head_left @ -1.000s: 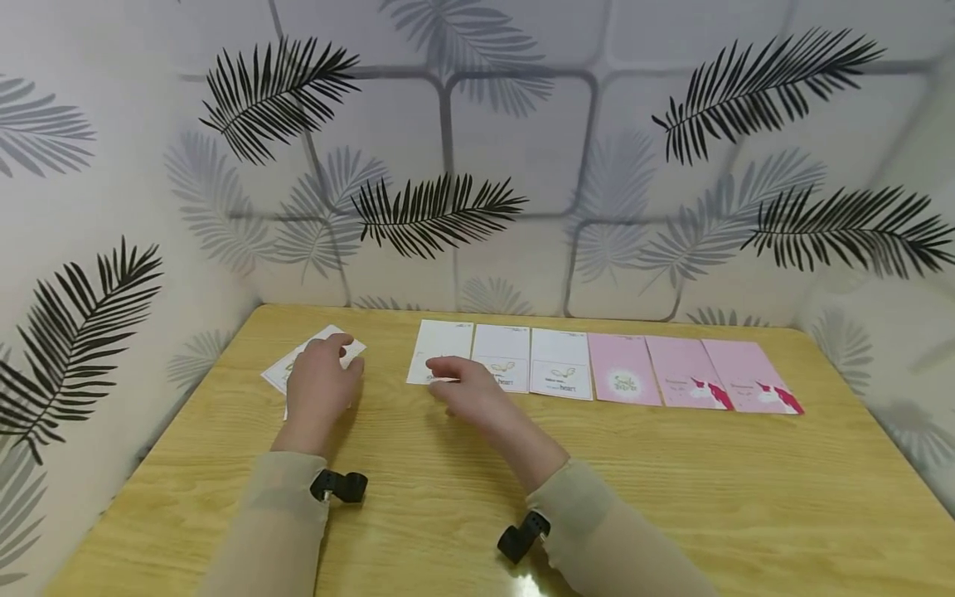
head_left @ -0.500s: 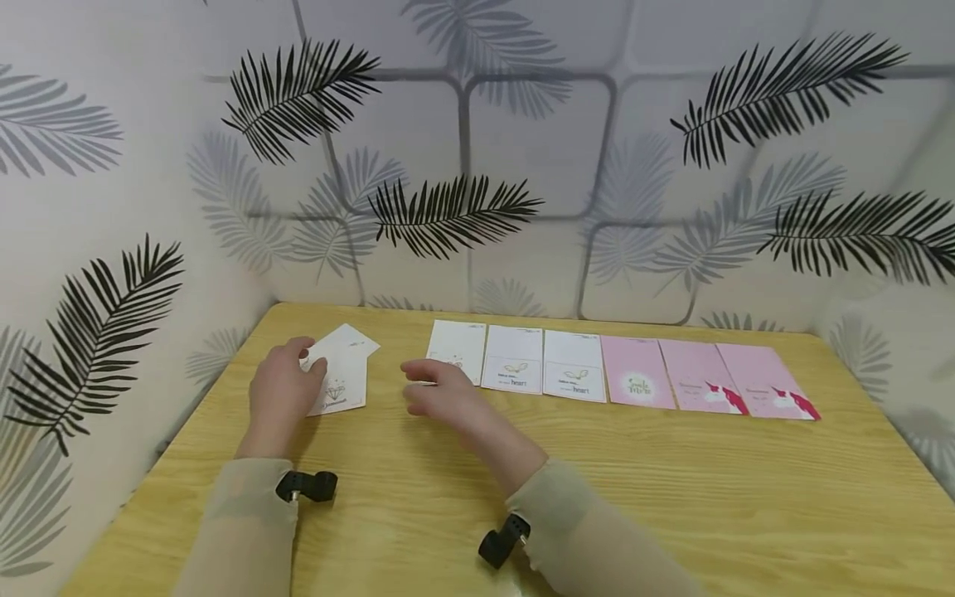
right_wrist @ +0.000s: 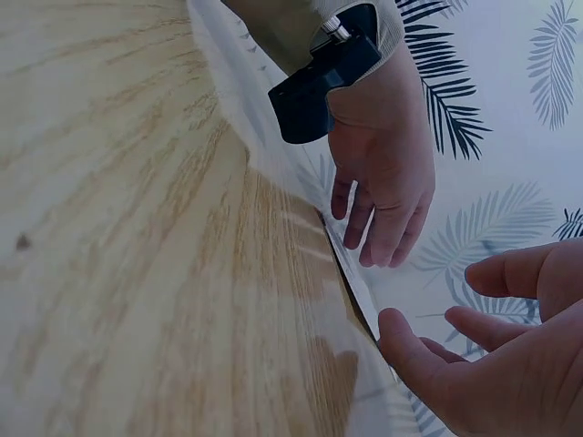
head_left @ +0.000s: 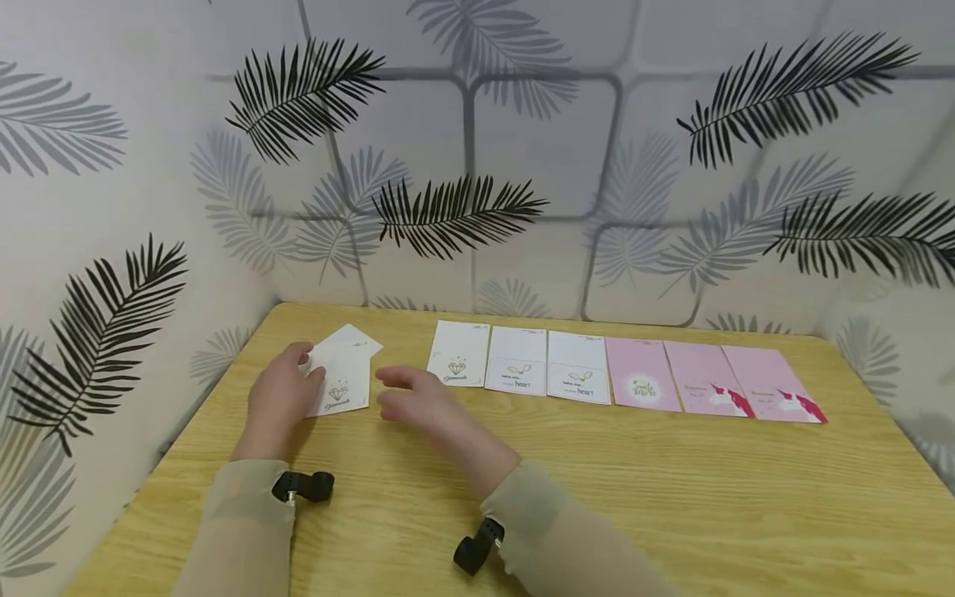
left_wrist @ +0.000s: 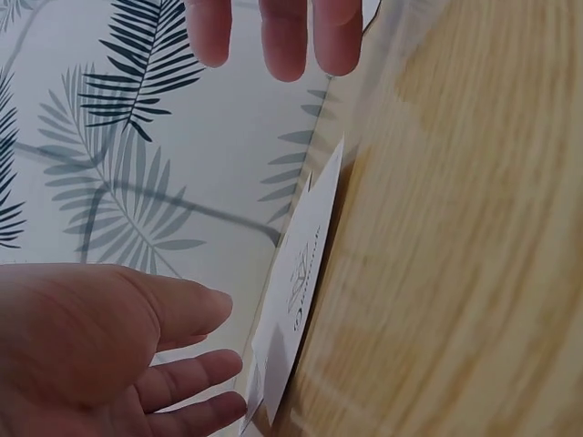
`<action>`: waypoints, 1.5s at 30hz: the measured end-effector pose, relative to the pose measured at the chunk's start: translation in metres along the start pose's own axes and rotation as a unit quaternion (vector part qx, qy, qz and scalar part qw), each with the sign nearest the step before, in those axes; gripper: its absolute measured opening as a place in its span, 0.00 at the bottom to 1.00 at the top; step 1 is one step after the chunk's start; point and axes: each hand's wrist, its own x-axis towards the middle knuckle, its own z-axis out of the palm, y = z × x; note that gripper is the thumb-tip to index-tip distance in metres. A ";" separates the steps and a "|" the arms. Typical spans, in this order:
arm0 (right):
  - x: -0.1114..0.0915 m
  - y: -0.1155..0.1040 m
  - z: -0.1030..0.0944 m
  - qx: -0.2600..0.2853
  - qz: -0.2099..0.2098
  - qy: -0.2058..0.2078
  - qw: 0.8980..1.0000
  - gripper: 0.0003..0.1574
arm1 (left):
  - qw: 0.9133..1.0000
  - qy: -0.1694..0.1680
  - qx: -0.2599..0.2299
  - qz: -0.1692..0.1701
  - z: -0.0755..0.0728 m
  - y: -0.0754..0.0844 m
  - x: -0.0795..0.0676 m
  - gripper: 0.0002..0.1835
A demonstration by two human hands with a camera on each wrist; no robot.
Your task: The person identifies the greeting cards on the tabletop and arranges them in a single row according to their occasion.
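On the left of the table a white card with a gold diamond drawing (head_left: 341,388) overlaps another white card (head_left: 351,335) behind it. My left hand (head_left: 282,400) is at the left edge of these cards, thumb and fingers spread apart; the left wrist view has its fingertips close to the edge of the diamond card (left_wrist: 301,282). To the right of that pair, my right hand (head_left: 425,405) is held over the table with its fingers extended toward the diamond card and nothing in its grasp. In the right wrist view its thumb (right_wrist: 410,350) is apart from its fingers.
A row of cards runs along the back: a white diamond card (head_left: 457,355), two white heart cards (head_left: 518,344) (head_left: 576,348), a pink card with gold lettering (head_left: 642,361) and two pink unicorn cards (head_left: 697,365) (head_left: 761,369). A leaf-patterned backdrop (head_left: 522,149) stands behind the wooden table (head_left: 671,497).
My left hand has moved left off the cards, uncovering the diamond card. My right hand has shifted left, away from the card row toward that pair. The head view has turned slightly.
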 end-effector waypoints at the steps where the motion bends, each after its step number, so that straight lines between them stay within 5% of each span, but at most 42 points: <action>1: 0.000 0.000 0.002 0.002 0.001 0.000 1.000 0.32 | 1.000 -0.005 0.002 -0.004 0.000 -0.001 0.000 0.30; 17: 0.007 0.006 0.015 0.022 0.017 -0.001 1.000 0.32 | 0.995 -0.026 0.088 -0.036 0.002 -0.008 -0.001 0.35; 32: 0.008 0.007 0.014 0.003 0.014 -0.005 1.000 0.34 | 0.997 -0.034 0.060 -0.037 -0.004 -0.011 -0.006 0.38; 40: 0.021 0.002 0.022 -0.061 0.024 0.006 0.998 0.35 | 0.995 -0.048 0.070 -0.048 -0.003 -0.015 -0.004 0.39; 45: 0.033 0.004 0.024 -0.015 0.024 -0.010 1.000 0.39 | 0.995 -0.052 0.068 -0.056 -0.005 -0.017 -0.003 0.40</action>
